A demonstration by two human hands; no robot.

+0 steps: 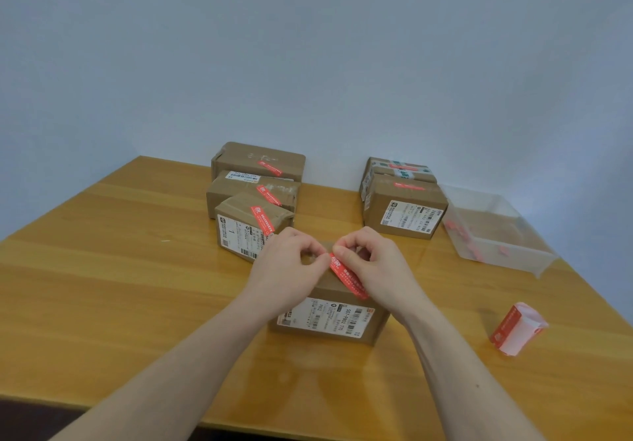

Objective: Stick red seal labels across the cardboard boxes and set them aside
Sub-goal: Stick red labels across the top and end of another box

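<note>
Both hands (334, 264) pinching red seal label (347, 278).

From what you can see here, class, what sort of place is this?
Probably a small parcel-packing desk: sealed cardboard boxes with shipping labels on a wooden table, and a roll of red seal labels.

Hands (287, 262) hide box top (329, 290); bin (534, 255) contents blurred.

Red seal label (347, 278), white print; brown box (329, 317); bin (496, 231) contents possibly red.
</note>
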